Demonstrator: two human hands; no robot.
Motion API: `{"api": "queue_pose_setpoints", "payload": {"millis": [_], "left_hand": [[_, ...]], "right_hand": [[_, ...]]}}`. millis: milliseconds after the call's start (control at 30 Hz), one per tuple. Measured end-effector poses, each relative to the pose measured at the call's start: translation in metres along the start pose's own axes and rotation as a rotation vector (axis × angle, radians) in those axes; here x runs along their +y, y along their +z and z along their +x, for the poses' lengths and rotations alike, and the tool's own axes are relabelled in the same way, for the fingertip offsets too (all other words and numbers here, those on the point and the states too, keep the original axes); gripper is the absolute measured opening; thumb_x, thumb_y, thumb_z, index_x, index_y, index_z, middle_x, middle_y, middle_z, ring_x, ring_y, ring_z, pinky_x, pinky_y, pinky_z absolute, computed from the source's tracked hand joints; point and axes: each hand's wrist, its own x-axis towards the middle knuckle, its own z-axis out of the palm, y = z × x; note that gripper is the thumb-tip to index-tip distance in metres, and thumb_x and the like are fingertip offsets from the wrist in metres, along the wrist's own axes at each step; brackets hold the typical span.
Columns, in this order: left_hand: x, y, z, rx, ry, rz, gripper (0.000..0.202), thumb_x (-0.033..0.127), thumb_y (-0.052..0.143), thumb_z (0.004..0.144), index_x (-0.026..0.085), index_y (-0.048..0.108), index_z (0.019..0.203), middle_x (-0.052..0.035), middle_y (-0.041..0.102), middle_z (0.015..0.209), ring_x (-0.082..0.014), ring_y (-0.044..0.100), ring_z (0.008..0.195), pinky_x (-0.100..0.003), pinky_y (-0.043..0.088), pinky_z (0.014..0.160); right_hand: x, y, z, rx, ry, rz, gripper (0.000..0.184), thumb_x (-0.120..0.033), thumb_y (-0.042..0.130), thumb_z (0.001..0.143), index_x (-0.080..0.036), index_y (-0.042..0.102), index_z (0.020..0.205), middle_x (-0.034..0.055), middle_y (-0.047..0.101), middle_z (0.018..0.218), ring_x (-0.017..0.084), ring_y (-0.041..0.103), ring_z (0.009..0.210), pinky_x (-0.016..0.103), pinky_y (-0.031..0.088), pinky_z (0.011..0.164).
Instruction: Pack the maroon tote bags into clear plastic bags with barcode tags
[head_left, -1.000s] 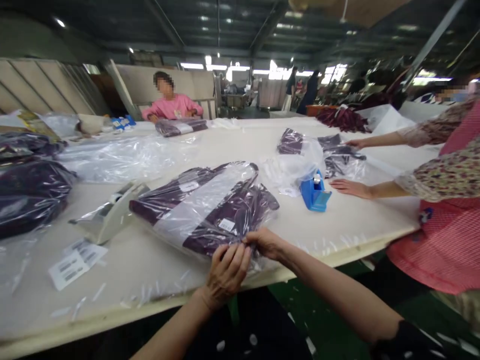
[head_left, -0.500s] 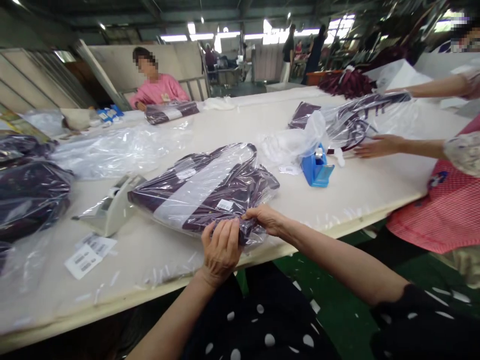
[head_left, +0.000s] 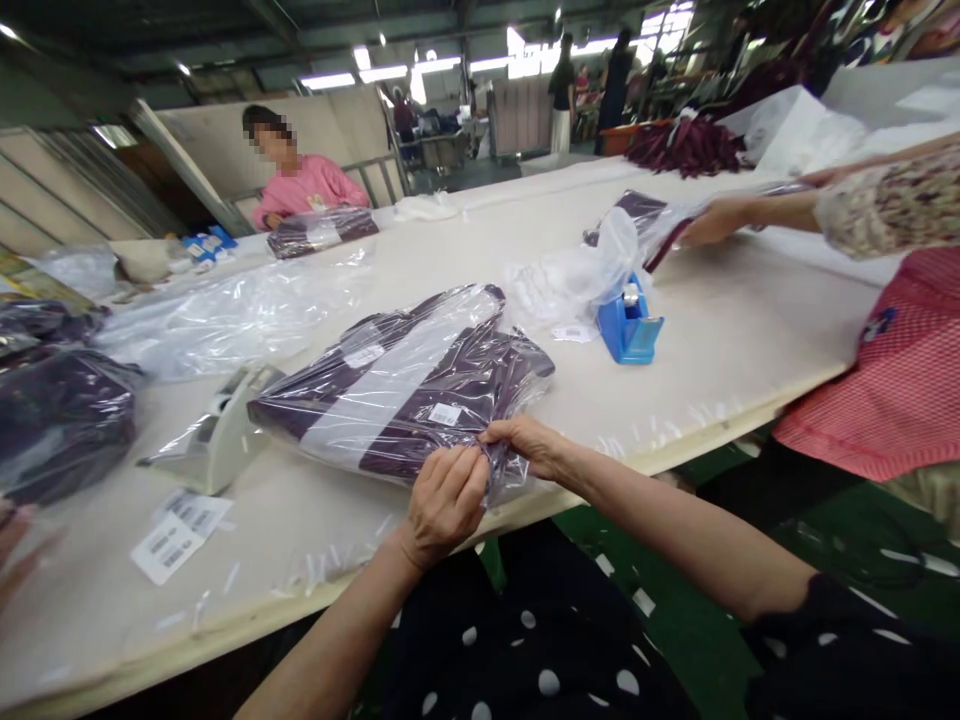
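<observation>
A folded dark purple garment in a clear plastic bag lies in front of me, with a white band across it and a small barcode label on top. My left hand is closed on the near edge of the bag, its fingers curled over the plastic. Right beside it, my right hand pinches the same edge between thumb and fingers. The gathered plastic between the hands is partly hidden by them.
A grey tape dispenser and barcode sheets sit to the left, near another bagged garment. A blue tape dispenser stands right of centre. Co-workers handle bagged garments at the right and far side; another hand shows at the left edge.
My hands stay at the bag's near edge, the left one now gripping more tightly. The co-worker on the right has shifted their bagged garment, and a hand has appeared at the left edge.
</observation>
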Motion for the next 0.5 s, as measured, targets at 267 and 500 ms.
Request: {"api": "queue_pose_setpoints", "payload": {"millis": [267,500], "left_hand": [[0.006,0.006,-0.006,-0.008,0.064,-0.020,0.022,0.008,0.046,0.081,0.005,0.059,0.098,-0.0164,0.066,0.090,-0.0253,0.060,0.094,-0.040,0.049,0.082],[0.014,0.014,-0.014,-0.012,0.049,-0.012,0.020,0.007,0.047,0.082,0.004,0.060,0.097,-0.0171,0.065,0.093,-0.0256,0.060,0.095,-0.040,0.049,0.083]], "right_hand": [[0.015,-0.013,-0.016,0.002,0.078,-0.086,0.024,-0.031,0.068,0.071,-0.011,0.063,0.084,0.0032,0.066,0.065,0.013,0.059,0.054,0.024,0.049,0.055],[0.022,-0.012,-0.011,0.039,0.089,0.002,0.008,-0.013,0.068,0.062,-0.009,0.061,0.066,0.0007,0.061,0.056,0.009,0.055,0.051,0.021,0.045,0.056]]}}
